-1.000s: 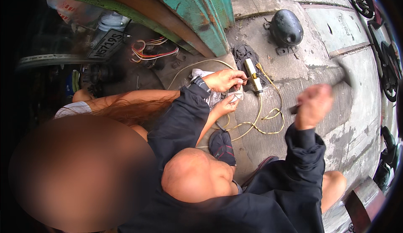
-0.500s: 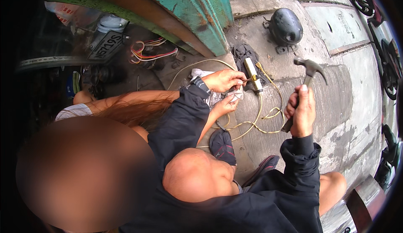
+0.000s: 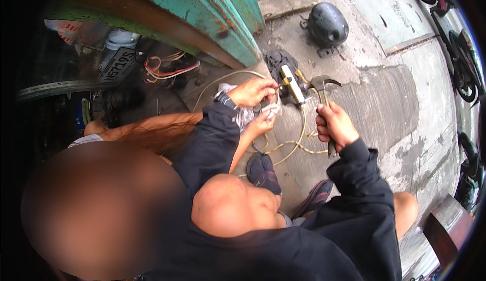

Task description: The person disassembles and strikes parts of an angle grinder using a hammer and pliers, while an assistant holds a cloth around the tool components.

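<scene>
My right hand is wrapped round the handle of a claw hammer. The hammer's head is beside a pale rectangular bar with a brass-coloured fitting on it; whether they touch I cannot tell. My left hand, its fingers pinched together, is just left of the bar, on a thin metal rod pointing at the fitting. Just below it, another person's hand holds a whitish cloth. Under the bar's far end lies a dark cloth.
A yellowish cord runs from the bar across the pavement. A black rounded compressor stands beyond. At the left are a green post, several coloured wires and the other person's arm. Motorcycles line the right edge.
My right hand has swung the hammer left and slightly down, bringing its head beside the bar. My left hand keeps its place near the bar. The whole view has shifted a little.
</scene>
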